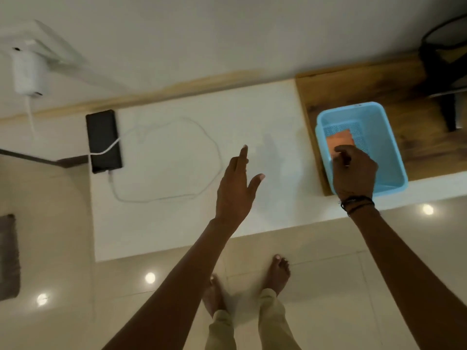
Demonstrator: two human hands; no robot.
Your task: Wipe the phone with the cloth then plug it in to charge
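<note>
phone (103,141): black slab, flat on the white counter (177,223) at 9 o'clock from my left hand, well apart. Looks rigid, glossy, probably slippery; I'd grip the long edges, not the glass face.
cable (177,195): white, thin, limp; loops over the counter, one end seems to sit at the phone's near short edge. Plugged or not: can't tell. Take it by the plug, not the cord.
charger (29,72): white brick on the wall at 10 o'clock.
cloth (340,141): orange, inside the blue basket (394,183) at 3 o'clock. Soft, light; pinch anywhere.
right hand (353,170): in the basket, fingers curled, tips on the cloth. Real pinch or just touching: can't tell.
left hand (237,190): above the counter, fingers spread, holding nothing.
</note>
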